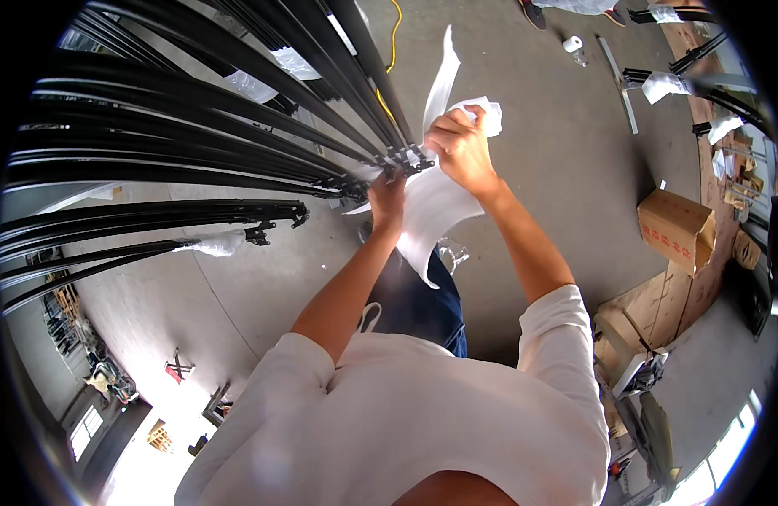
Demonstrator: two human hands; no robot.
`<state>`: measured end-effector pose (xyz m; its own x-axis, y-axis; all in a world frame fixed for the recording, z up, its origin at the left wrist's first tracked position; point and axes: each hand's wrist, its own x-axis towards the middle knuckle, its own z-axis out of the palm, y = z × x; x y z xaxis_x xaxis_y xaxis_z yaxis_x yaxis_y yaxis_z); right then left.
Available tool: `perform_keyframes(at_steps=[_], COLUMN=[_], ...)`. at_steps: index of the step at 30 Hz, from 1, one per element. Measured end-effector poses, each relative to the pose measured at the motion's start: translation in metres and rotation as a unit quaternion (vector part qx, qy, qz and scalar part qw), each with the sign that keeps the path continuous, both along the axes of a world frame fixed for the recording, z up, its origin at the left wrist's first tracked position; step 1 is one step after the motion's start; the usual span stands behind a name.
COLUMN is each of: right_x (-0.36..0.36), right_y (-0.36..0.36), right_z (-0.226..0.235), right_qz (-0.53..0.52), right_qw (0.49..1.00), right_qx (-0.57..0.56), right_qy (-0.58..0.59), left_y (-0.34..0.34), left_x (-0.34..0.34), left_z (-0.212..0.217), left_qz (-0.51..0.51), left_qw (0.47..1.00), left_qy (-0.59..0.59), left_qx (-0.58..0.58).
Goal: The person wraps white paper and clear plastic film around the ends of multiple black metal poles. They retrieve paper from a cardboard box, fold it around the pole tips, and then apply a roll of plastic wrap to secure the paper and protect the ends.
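Long black metal bars (212, 105) reach in from the upper left in a bundle, their bracketed ends close together in front of me. At those ends is my left hand (389, 202), its fingers closed around them and partly hidden. Just to the right, my right hand (463, 150) is closed in a pinch on a white foam sheet (435, 211). The sheet hangs below the bar ends, and one strip of it sticks up past my hand. A folded white wad (490, 116) shows beyond the right-hand fingers.
More black bars (153, 219) lie lower left, some with clear plastic wrap (216, 244) on their ends. At right stands an open cardboard box (676, 229). A white roll (573, 44) and a long metal strip (618, 84) lie on the floor, near another person's shoes (533, 14).
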<state>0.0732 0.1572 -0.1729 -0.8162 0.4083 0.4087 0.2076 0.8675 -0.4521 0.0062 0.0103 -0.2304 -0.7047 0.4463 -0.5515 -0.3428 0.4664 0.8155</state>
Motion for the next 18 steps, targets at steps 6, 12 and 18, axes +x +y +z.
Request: perform_keyframes(at_steps=[6, 12, 18], right_x=[0.000, 0.025, 0.009], right_y=[0.000, -0.027, -0.054], right_z=[0.064, 0.171, 0.320], right_qz=[0.028, -0.062, 0.044], right_qw=[0.997, 0.982, 0.926], right_qx=[0.030, -0.102, 0.038], right_qy=[-0.065, 0.149, 0.372], left_y=[-0.021, -0.080, -0.028], left_x=[0.011, 0.041, 0.007], left_z=[0.006, 0.046, 0.179], left_qz=[-0.011, -0.315, -0.323], left_qw=[0.995, 0.889, 0.903], left_qy=[0.091, 0.331, 0.209], left_qx=[-0.034, -0.038, 0.194])
